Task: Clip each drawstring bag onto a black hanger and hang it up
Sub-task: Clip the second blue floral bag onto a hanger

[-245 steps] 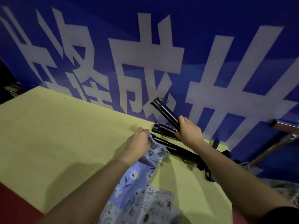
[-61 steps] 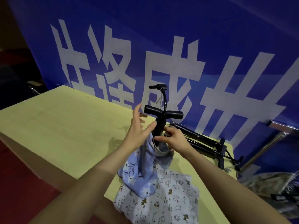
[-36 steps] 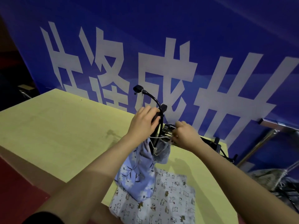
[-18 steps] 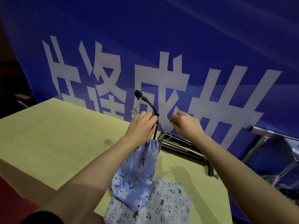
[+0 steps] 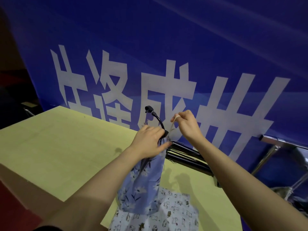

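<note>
Left hand (image 5: 148, 142) grips the gathered neck of the blue floral drawstring bag (image 5: 144, 184) together with the black hanger (image 5: 155, 117), whose hook rises toward 11 o'clock. Right hand (image 5: 187, 124), at 2 o'clock of the left, pinches the bag's cord (image 5: 173, 121). The bag hangs above a white printed bag (image 5: 168, 214) on the yellow table (image 5: 58, 147); spare hangers (image 5: 186, 157) lie at 3 o'clock
</note>
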The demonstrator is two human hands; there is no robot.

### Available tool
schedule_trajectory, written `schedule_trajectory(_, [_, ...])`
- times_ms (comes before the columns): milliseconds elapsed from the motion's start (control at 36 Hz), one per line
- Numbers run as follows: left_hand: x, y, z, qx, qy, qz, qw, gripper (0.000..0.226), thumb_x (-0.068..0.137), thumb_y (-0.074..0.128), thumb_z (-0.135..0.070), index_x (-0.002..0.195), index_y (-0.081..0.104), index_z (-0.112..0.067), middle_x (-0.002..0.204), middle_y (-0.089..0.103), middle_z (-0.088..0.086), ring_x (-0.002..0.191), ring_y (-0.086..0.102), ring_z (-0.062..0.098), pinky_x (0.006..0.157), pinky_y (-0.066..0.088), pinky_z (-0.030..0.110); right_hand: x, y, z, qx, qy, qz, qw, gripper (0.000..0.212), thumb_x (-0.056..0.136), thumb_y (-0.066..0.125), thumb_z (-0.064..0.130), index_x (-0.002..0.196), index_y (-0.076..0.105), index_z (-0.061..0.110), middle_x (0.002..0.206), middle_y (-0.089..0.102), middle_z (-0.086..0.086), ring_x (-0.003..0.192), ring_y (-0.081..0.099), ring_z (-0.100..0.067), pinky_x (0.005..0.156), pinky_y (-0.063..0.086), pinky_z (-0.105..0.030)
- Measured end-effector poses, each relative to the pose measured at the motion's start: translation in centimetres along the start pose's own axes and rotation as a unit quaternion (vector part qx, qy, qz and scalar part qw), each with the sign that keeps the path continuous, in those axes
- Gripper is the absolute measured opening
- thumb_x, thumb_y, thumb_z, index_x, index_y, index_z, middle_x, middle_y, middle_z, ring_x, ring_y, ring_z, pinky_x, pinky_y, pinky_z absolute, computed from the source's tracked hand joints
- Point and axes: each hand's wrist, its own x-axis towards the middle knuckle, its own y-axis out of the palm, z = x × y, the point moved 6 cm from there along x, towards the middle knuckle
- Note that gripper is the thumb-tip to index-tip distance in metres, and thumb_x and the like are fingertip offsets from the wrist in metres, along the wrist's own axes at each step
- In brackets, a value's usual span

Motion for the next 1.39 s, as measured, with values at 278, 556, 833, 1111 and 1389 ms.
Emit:
schedule_trajectory(278, [-0.7, 1.5, 0.6, -0.035, -0.046, -0.046, 0.997, 0.027, 0.092, 0.055, -0.037, 0.092, 0.061, -0.01, 0.089, 0.061, 0.009, 0.073, 0.059, 0.035, 0.06, 0.033, 0.03, -1.6, 1.5, -2.4, 0.265, 0.149, 0.082, 0.949, 0.034, 0.099, 0.031, 0.008, 0.075, 0.055, 0.008, 0.085, 0.066, -0.017, 0.079, 0.065, -0.029, 0.079, 0.055, -0.039])
schedule_trajectory(556, [-0.7, 0.8, 0.1, -0.001, 0.029, -0.098, 0.995, 0.035, 0.061, 0.086, -0.025, 0.063, 0.054, -0.012, 0.058, 0.053, 0.001, 0.052, 0.054, 0.018, 0.036, 0.032, 0.017, -1.5, 3.0, -3.5, 0.246, 0.171, 0.106, 0.948, 0.033, 0.092, 0.028, 0.005, 0.075, 0.056, 0.007, 0.064, 0.057, -0.01, 0.054, 0.052, -0.019, 0.053, 0.039, -0.026])
schedule_trajectory(833, [-0.8, 0.5, 1.6, -0.008, 0.028, -0.136, 0.99, 0.037, 0.059, 0.089, -0.02, 0.062, 0.053, -0.01, 0.06, 0.054, 0.003, 0.054, 0.055, 0.02, 0.037, 0.035, 0.019, -1.8, 3.5, -3.6, -0.014, 0.067, 0.196, 0.978, 0.016, 0.088, 0.06, 0.02, 0.099, 0.066, 0.01, 0.084, 0.063, -0.006, 0.073, 0.058, -0.019, 0.065, 0.045, -0.025])
schedule_trajectory(1111, [-0.5, 0.3, 2.0, 0.0, 0.035, -0.158, 0.987, 0.031, 0.061, 0.087, -0.015, 0.065, 0.057, -0.009, 0.061, 0.055, 0.004, 0.056, 0.055, 0.021, 0.038, 0.039, 0.02, -0.8, 3.5, -4.7, -0.109, 0.031, 0.179, 0.977, 0.015, 0.086, 0.068, 0.023, 0.086, 0.074, 0.009, 0.082, 0.071, -0.009, 0.075, 0.066, -0.023, 0.069, 0.055, -0.037])
schedule_trajectory(1389, [1.4, -1.9, 2.5, 0.016, 0.049, -0.185, 0.981, 0.024, 0.071, 0.08, -0.01, 0.07, 0.056, -0.006, 0.066, 0.054, 0.007, 0.059, 0.053, 0.023, 0.036, 0.046, 0.028, 1.1, -0.2, -3.3, 0.001, 0.031, -0.004, 1.0, 0.04, 0.096, 0.05, 0.037, 0.076, 0.069, 0.008, 0.056, 0.049, -0.002, 0.051, 0.04, -0.011, 0.057, 0.039, -0.026])
